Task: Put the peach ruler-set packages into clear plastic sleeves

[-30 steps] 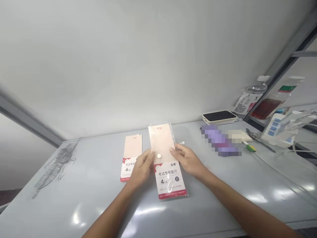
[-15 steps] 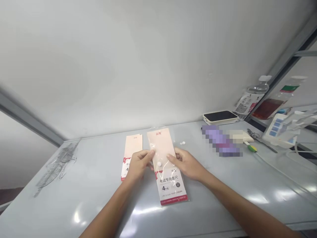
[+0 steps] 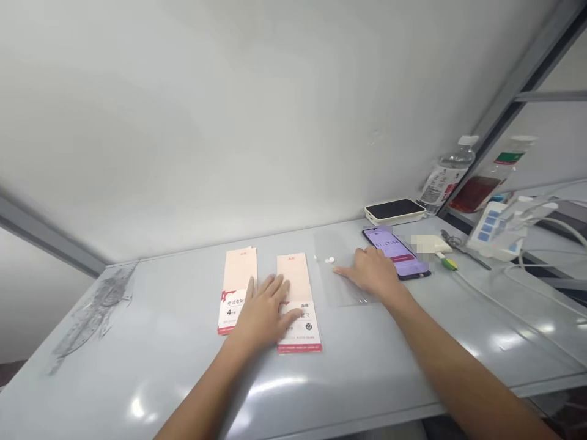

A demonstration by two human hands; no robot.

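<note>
My left hand (image 3: 266, 310) lies with its fingers spread over the lower left part of a pink and white card packet (image 3: 293, 278) with a red bottom edge and printed characters. Its left fingers reach the edge of a similar packet (image 3: 241, 266), which lies beside it on the left. To the right, a clear plastic sleeve (image 3: 339, 293) with small white snap buttons (image 3: 331, 260) lies flat on the table. My right hand (image 3: 373, 272) rests over the sleeve's right side, thumb stretched out to the left and fingers partly bent.
A lit phone (image 3: 397, 253) showing a timer lies just beyond my right hand. Behind it are a dark-screened phone (image 3: 395, 211) and a water bottle (image 3: 447, 174). A power strip (image 3: 495, 229) with cables stands at the right. Crumpled clear plastic (image 3: 98, 308) lies at the left.
The packet that both hands held up now lies on the table under my left hand. My right hand has let go of it and moved right onto the clear sleeve.
</note>
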